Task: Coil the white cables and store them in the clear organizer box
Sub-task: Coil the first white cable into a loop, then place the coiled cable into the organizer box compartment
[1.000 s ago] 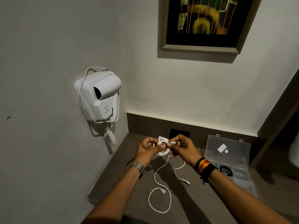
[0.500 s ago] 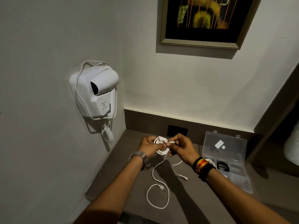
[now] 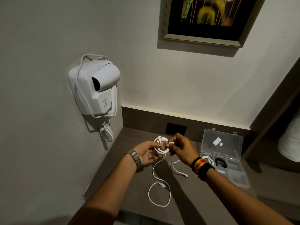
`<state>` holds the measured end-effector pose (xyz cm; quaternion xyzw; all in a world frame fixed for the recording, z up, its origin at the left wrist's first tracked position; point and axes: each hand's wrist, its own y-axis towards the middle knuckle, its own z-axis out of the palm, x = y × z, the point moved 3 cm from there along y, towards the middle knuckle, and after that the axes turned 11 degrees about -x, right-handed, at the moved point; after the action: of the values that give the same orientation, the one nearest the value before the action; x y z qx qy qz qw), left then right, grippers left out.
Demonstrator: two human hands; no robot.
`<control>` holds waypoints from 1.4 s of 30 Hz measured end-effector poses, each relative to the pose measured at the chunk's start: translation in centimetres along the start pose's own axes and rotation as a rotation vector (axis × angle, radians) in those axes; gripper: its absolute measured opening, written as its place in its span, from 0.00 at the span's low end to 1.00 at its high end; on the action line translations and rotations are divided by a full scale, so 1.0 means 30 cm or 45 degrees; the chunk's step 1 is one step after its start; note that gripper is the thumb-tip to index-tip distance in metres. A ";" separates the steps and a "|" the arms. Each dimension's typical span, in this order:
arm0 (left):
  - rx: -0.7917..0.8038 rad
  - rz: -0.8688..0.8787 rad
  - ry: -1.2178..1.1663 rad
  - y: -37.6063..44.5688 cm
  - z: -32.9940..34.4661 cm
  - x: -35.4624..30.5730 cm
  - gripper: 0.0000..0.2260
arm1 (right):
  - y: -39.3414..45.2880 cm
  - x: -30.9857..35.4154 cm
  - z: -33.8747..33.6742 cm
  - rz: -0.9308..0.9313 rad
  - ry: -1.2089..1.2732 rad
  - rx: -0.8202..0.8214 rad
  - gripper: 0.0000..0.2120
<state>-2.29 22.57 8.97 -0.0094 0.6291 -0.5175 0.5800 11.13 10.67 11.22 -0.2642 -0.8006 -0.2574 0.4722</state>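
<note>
A white cable coil (image 3: 161, 144) hangs in the air above the dark counter (image 3: 123, 181). My left hand (image 3: 146, 154) grips the coil's left side. My right hand (image 3: 181, 147) pinches the cable's end plug at the coil's right side. From the coil a loose length drops to the counter and loops near the front, ending in a plug (image 3: 162, 185). A second white cable piece (image 3: 178, 170) lies under my right wrist. The clear organizer box (image 3: 240, 181) stands open at the right, its lid upright, with a coiled white cable (image 3: 208, 159) and a black ring (image 3: 220, 163) inside.
A white wall-mounted hair dryer (image 3: 95, 88) with a spiral cord hangs on the left wall. A black socket plate (image 3: 176, 128) sits on the back panel behind my hands. A framed picture (image 3: 209, 18) hangs above. A white object (image 3: 290, 142) shows at the far right.
The view has tilted down and shifted slightly. My hands stay on the coil, my right fingers working the end plug at its side. The loose loop on the counter looks unchanged.
</note>
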 end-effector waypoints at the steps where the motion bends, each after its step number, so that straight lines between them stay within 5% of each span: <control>1: 0.024 -0.010 -0.024 0.003 -0.007 -0.007 0.07 | -0.001 0.004 0.008 -0.008 -0.033 -0.008 0.07; 7: 0.095 0.008 -0.054 0.034 -0.065 -0.040 0.19 | -0.002 0.020 0.064 -0.085 -0.253 -0.058 0.06; 11: 0.087 0.089 0.128 0.075 -0.114 -0.023 0.14 | -0.007 0.023 0.102 -0.160 -0.373 -0.044 0.06; 18: 0.175 0.212 0.112 0.126 -0.082 0.024 0.10 | -0.056 -0.066 0.049 0.135 -0.031 -0.121 0.06; 23: 0.177 0.348 0.226 0.157 0.041 0.066 0.07 | -0.059 -0.151 -0.038 0.336 0.144 -0.219 0.08; 27: -0.008 0.452 0.393 0.207 0.167 0.094 0.08 | -0.043 -0.242 -0.150 0.449 0.190 -0.270 0.07; 35: -0.302 0.386 0.228 0.307 0.581 0.159 0.03 | -0.003 -0.488 -0.447 0.513 -0.011 -0.427 0.11; 39: -0.365 0.269 0.156 0.375 0.782 0.234 0.16 | 0.007 -0.646 -0.600 0.567 -0.048 -0.442 0.10; 42: -0.337 0.198 0.217 0.415 0.890 0.296 0.07 | 0.007 -0.763 -0.683 0.591 -0.131 -0.454 0.11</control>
<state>21.88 5.82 -0.09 0.0071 0.7375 -0.3828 0.5564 33.46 -6.86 -0.54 -0.5317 -0.6838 -0.2652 0.4235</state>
